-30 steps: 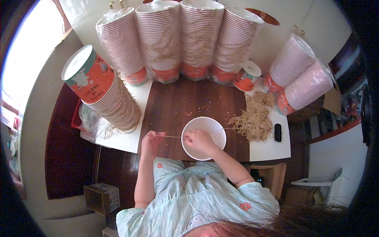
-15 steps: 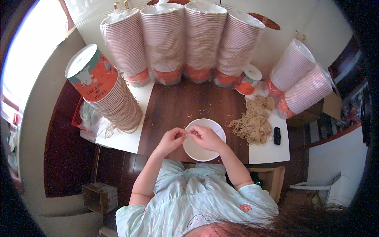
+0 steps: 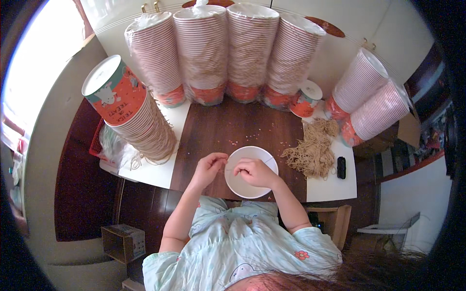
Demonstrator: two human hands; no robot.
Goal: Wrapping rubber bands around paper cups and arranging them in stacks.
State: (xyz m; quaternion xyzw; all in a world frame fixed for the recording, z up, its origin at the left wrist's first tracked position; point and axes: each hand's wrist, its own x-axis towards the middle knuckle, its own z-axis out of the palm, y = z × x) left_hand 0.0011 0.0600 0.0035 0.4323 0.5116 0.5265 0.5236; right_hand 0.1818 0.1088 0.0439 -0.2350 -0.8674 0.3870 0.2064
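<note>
Tub [image 3: 242, 187] sits mouth-up at the table's [image 3: 208, 126] 6 o'clock, string [image 3: 311, 153] heaped at its 2, left hand [image 3: 209, 168] at its 9, right hand [image 3: 258, 173] over it, fingers curled but can't tell what's pinched, so probably a threading step, next needing steady tension imo.

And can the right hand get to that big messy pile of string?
Probably yes. The right hand is over the white bucket, and the tan string pile lies a little to its right. Past the bucket's rim, I see nothing standing in the way.
</note>
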